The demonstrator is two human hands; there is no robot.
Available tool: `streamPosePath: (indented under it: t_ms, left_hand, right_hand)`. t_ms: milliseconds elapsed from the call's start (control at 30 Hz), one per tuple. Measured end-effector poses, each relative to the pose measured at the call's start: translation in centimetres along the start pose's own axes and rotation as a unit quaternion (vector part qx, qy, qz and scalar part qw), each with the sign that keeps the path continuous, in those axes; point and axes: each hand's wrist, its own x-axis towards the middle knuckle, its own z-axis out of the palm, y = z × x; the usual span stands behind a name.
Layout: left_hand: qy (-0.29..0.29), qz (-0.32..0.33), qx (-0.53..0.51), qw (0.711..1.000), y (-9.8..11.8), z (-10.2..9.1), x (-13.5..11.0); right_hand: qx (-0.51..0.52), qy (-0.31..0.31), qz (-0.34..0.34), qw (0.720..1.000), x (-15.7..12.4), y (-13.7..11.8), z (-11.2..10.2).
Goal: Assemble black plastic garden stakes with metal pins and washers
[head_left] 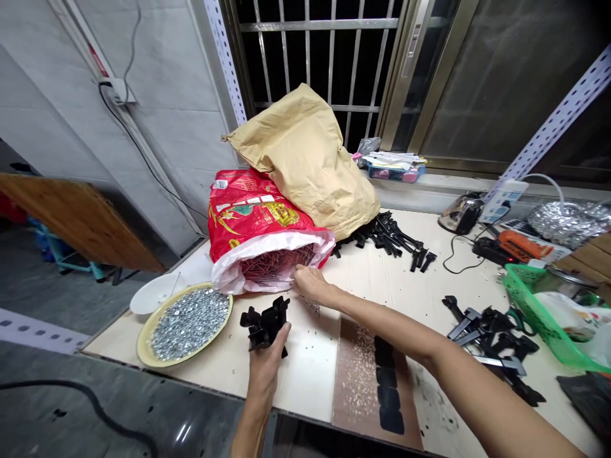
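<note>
In my left hand (pixel 268 366) is a bunch of black plastic parts (pixel 264 326), held upright over the table with the thumb pressed against them. My right hand (pixel 311 284) reaches across to the mouth of a red and white bag (pixel 255 207). Its fingers are bent together at the bag's lower right lip; whatever they pinch is too small to make out. Inside the bag lie many thin reddish-brown metal rods (pixel 267 266). Left of my hands, a yellow dish (pixel 144 348) holds a heap of small silvery metal pieces (pixel 191 321).
A large brown paper sack (pixel 310 159) leans behind the red bag. More black parts lie beside it (pixel 391 235) and in a pile with metal clamps (pixel 496 346) at right. A brown board (pixel 353 394) bears black pads. Further right stands a green basket (pixel 529 312).
</note>
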Motion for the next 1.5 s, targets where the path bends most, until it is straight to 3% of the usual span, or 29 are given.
streamPosePath:
  t_ms: [100, 233, 367, 533, 767, 933, 1000, 1067, 1233, 1367, 1500]
  left_hand:
    - [0.011, -0.003, 0.008, 1.0, -0.1, -0.8, -0.1]
    - [0.029, -0.005, 0.048, 0.998, 0.0, -1.6, 0.0]
    - [0.064, 0.035, 0.097, 0.993, 0.4, -2.1, 0.4]
    - [0.072, 0.128, 0.097, 0.984, 0.2, -1.8, 1.5]
    - [0.046, 0.177, 0.114, 0.977, 0.8, -1.3, 1.4]
    - [0.017, 0.189, 0.098, 0.977, 0.4, -1.6, 1.2]
    - [0.024, 0.188, 0.081, 0.979, 0.5, -1.7, 0.9]
    - [0.045, 0.184, 0.065, 0.98, 0.9, -1.8, 0.4]
    - [0.061, 0.168, 0.059, 0.982, 1.7, -1.6, -0.1]
    - [0.067, 0.162, 0.039, 0.984, 1.5, -1.5, 0.2]
    - [0.073, 0.128, 0.054, 0.988, 1.2, -1.7, 0.9]
  right_hand:
    - [-0.014, -0.013, 0.003, 1.0, 2.0, -0.4, 1.5]
    - [-0.02, 0.009, -0.005, 1.0, 1.1, 0.5, 1.6]
    - [-0.003, 0.073, -0.007, 0.997, -1.7, 2.3, -1.5]
    - [0.099, 0.222, -0.158, 0.957, -5.7, 2.5, -5.6]
    - [0.056, 0.142, -0.204, 0.967, -7.5, -0.1, -6.7]
    - [0.133, 0.117, -0.267, 0.947, -6.7, -1.1, -7.0]
    - [0.172, 0.137, -0.244, 0.945, -5.4, -1.1, -6.7]
    - [0.168, 0.136, -0.185, 0.959, -3.6, -0.9, -5.8]
    - [0.068, 0.011, -0.031, 0.997, 1.6, -1.2, -1.4]
    - [0.045, -0.035, 0.028, 0.998, 4.1, -2.6, 1.8]
    - [0.024, -0.051, 0.042, 0.998, 4.7, -3.2, 2.8]
